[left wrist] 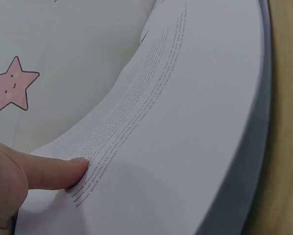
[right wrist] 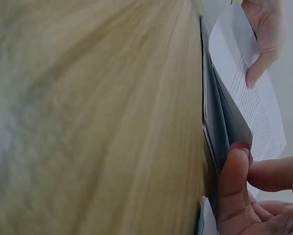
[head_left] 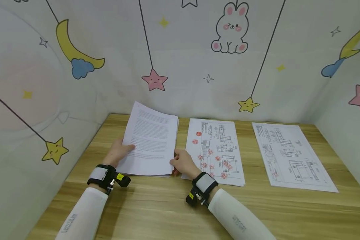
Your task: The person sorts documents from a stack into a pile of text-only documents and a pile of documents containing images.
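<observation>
Two hands (head_left: 118, 153) (head_left: 184, 163) grip printed sheets (head_left: 153, 136), their text lines too small to read.

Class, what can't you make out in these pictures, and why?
Head: wording on the text page, too small.
Head: fingertips of the left hand beneath that page, which hides them.
Head: lettering on the rightmost technical drawing, too small.
Head: uppermost star, cut by top edge.
</observation>
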The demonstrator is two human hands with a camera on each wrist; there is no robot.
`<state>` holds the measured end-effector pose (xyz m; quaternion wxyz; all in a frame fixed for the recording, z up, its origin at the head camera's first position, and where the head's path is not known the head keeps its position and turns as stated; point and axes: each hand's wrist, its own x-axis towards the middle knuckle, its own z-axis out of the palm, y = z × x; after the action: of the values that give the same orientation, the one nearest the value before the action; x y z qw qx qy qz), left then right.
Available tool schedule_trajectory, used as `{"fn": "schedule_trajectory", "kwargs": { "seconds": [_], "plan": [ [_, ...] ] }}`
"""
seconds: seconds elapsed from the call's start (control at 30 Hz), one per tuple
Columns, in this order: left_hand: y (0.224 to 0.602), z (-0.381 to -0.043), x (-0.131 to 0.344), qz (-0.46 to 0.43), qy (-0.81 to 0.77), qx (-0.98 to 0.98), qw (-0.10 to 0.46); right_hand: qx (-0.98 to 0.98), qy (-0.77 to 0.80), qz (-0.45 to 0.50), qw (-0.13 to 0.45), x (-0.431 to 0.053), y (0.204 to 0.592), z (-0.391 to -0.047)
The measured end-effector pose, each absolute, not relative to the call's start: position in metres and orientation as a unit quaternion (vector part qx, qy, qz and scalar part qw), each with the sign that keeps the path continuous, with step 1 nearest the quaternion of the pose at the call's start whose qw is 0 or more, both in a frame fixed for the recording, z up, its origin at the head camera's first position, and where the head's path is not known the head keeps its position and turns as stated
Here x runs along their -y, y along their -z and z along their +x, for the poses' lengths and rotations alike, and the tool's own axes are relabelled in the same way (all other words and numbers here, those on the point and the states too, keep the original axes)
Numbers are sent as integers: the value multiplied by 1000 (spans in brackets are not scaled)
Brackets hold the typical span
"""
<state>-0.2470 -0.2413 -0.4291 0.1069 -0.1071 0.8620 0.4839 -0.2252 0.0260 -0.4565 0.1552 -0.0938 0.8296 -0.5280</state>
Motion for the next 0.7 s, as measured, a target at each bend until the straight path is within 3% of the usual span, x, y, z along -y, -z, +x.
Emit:
{"fn": "schedule_trajectory", "kwargs": {
  "seconds": [0.7],
  "plan": [
    [443,-256,244,-116,-246,-962,32,-831,518,-75,188,-33,450,-226]
  ]
}}
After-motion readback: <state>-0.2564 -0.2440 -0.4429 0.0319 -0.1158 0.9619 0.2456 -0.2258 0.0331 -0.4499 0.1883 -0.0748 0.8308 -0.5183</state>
